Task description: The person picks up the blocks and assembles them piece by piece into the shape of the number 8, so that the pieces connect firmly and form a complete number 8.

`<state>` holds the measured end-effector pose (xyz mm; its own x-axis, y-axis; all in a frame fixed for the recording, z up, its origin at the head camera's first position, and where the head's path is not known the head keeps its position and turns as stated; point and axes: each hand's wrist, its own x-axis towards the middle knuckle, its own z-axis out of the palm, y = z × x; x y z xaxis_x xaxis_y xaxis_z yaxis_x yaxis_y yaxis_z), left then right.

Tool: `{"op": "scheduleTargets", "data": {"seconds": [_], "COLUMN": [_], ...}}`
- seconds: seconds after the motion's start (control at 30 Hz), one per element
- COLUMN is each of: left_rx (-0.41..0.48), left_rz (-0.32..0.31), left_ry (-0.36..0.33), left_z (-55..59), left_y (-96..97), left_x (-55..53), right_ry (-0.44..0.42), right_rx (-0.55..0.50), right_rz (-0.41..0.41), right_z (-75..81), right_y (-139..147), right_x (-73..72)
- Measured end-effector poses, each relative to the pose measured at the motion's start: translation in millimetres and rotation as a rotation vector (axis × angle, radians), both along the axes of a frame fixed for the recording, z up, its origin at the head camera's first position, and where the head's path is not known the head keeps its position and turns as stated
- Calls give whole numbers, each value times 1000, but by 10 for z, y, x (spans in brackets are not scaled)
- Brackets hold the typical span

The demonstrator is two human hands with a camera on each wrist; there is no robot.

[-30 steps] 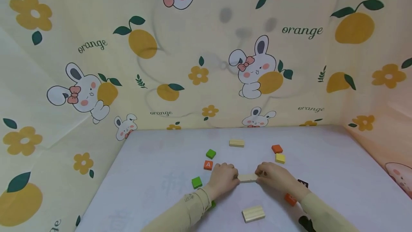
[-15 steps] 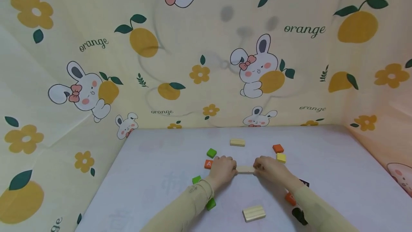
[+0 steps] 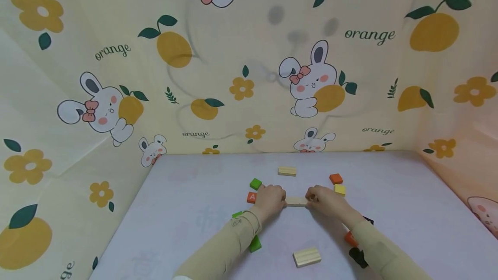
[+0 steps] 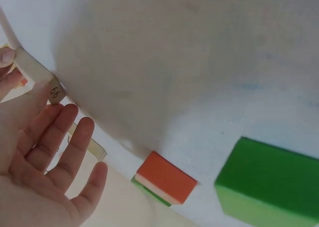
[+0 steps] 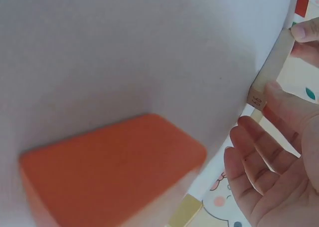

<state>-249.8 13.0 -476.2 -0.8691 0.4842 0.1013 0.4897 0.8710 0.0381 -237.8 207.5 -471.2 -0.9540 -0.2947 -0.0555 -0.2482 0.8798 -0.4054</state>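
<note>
Both hands are pinching one plain wooden plank [image 3: 296, 202] by its short ends, left hand [image 3: 271, 200] and right hand [image 3: 325, 200] each keeping a fingertip grip. It's sitting mid-tabletop [image 3: 186, 211] between the painted blocks. Looks light, stiff, smooth and flat-sided, so I'd say the ends are the sensible place to be holding it.

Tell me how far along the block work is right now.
Early, by the look of it. In hand: the left hand and right hand pinch the two ends of one pale wooden plank over the table. Nothing looks stacked or joined yet. Left lying loose: a second plank farther back, a wider wooden block nearer, and coloured blocks such as the yellow block.
</note>
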Motion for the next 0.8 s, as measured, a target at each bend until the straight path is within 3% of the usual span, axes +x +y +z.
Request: {"op": "scheduleTargets", "data": {"seconds": [0.37,0.8], "left_rx": [5,-15], "left_rz": [22,24], "left_ry": [-26,1], "left_z": [36,51], "left_y": [25,12], "left_x": [34,25], "right_ry": [-9,-30], "right_rx": [3,-68], "right_rz": [-9,105], "right_z": [47,206], "right_y": [153,606], "right_x": [125,457]}}
